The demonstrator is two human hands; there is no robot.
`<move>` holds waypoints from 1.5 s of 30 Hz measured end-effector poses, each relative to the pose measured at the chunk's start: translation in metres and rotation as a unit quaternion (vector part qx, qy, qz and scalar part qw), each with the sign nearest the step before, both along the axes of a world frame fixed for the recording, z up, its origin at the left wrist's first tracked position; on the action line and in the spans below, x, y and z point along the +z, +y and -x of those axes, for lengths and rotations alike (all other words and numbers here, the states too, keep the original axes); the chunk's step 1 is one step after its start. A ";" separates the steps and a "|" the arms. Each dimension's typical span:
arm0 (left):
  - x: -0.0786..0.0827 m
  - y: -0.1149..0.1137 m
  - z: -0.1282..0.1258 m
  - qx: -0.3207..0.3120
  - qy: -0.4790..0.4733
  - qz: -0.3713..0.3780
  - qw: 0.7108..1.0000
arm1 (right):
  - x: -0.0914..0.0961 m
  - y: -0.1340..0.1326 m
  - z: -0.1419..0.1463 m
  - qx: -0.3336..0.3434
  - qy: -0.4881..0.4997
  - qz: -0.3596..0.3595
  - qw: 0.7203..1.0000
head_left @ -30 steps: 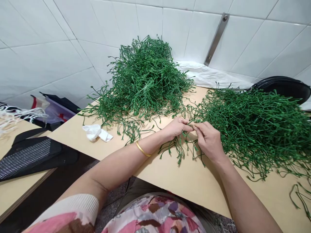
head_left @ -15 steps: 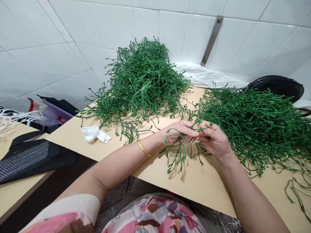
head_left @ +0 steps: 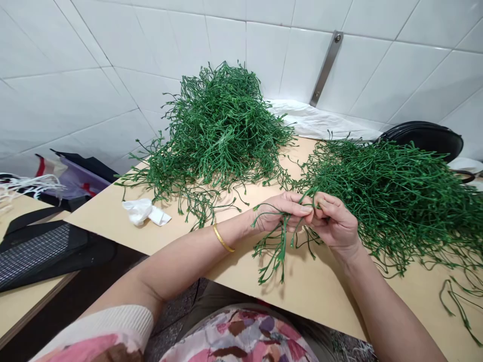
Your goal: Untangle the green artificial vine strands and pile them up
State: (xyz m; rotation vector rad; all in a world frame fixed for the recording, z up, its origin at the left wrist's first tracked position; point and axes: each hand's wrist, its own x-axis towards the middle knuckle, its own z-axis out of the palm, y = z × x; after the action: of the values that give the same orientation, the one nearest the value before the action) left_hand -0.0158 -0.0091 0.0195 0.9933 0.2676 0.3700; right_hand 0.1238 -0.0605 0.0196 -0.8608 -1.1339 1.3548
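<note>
My left hand (head_left: 281, 212) and my right hand (head_left: 334, 223) meet fingertip to fingertip just above the tan table (head_left: 313, 286), both closed on a small bunch of green plastic stems (head_left: 277, 246) that hangs down between them. A gold bangle (head_left: 222, 238) sits on my left wrist. A tall heap of the same green stems (head_left: 222, 125) lies behind my left hand. A second, flatter heap of stems (head_left: 392, 193) spreads to the right, touching my right hand.
A crumpled white tissue (head_left: 145, 211) lies near the table's left edge. White plastic sheeting (head_left: 320, 120) lines the tiled wall behind the heaps. A black round object (head_left: 424, 137) sits at far right. A black bag (head_left: 41, 249) rests on a lower surface at left.
Both hands have lifted the small bunch off the table and drawn it slightly toward me; the stems now dangle lower below my fingers.
</note>
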 end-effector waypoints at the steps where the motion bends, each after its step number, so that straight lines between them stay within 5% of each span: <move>1: -0.002 0.002 -0.001 0.015 0.001 0.002 1.000 | -0.001 0.001 -0.001 -0.014 -0.016 -0.005 1.000; 5: -0.011 0.013 -0.001 0.082 0.026 -0.025 0.996 | -0.004 0.005 -0.010 -0.086 -0.192 -0.069 0.975; 9: -0.016 0.019 0.001 0.113 0.080 -0.018 0.990 | -0.007 0.006 -0.014 -0.117 -0.395 -0.157 0.897; 13: -0.018 0.017 -0.002 0.164 0.122 -0.050 0.978 | -0.012 0.008 -0.012 -0.139 -0.466 -0.212 0.848; 23: -0.028 0.025 -0.005 0.134 0.125 -0.061 0.981 | -0.011 0.009 -0.010 -0.135 -0.623 -0.246 0.731; 26: -0.022 0.025 -0.001 0.116 0.122 -0.100 0.981 | -0.006 0.007 -0.007 -0.117 -0.572 -0.211 0.784; 30: -0.011 0.019 0.002 0.085 0.068 -0.105 0.989 | 0.001 0.006 -0.006 -0.055 -0.294 -0.094 0.950; 33: -0.010 0.018 0.001 0.127 0.060 -0.071 0.987 | 0.004 0.005 -0.009 -0.039 -0.093 -0.037 0.994; 37: -0.017 0.024 -0.003 0.248 0.106 -0.038 0.962 | 0.003 0.004 -0.013 -0.132 -0.162 -0.052 0.977; 40: -0.021 0.024 -0.005 0.253 0.124 -0.048 0.958 | -0.002 0.006 -0.012 -0.214 -0.362 -0.122 0.899; 42: -0.021 0.021 -0.006 0.238 0.114 -0.057 0.963 | -0.005 0.007 -0.008 -0.221 -0.462 -0.172 0.842; 45: -0.019 0.018 -0.006 0.230 0.103 -0.050 0.966 | -0.007 0.007 -0.003 -0.169 -0.517 -0.165 0.823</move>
State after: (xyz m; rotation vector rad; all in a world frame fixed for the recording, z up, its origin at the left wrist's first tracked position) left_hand -0.0103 0.0092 0.0002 1.0674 0.6793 0.7091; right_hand 0.1266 -0.0533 0.0128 -1.5071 -1.8383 0.2842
